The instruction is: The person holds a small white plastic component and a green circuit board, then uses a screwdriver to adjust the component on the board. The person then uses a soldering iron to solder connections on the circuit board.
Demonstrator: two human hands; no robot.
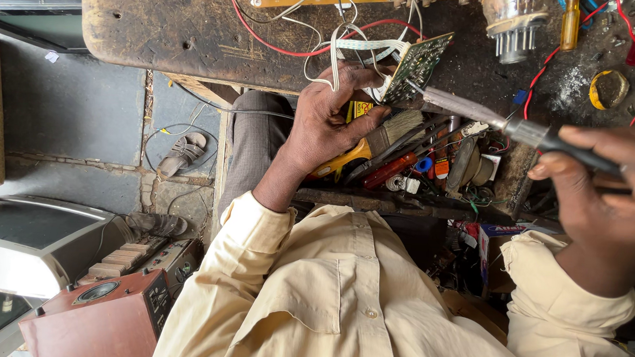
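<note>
Scarred, dark wood forms the table (pixel 161 25), strewn with red and white wires and solder stains. Left hand (pixel 326 122) pinches a small green circuit board (pixel 418 68) by its lower edge, fingers closed on it, tilting its face toward the tool, likely for access. Right hand (pixel 602 185) wraps closed around the black handle of a soldering iron (pixel 474 113), its metal tip touching the board's edge. Below lies an open drawer (pixel 416 168) crowded with a bristle brush and screwdrivers
</note>
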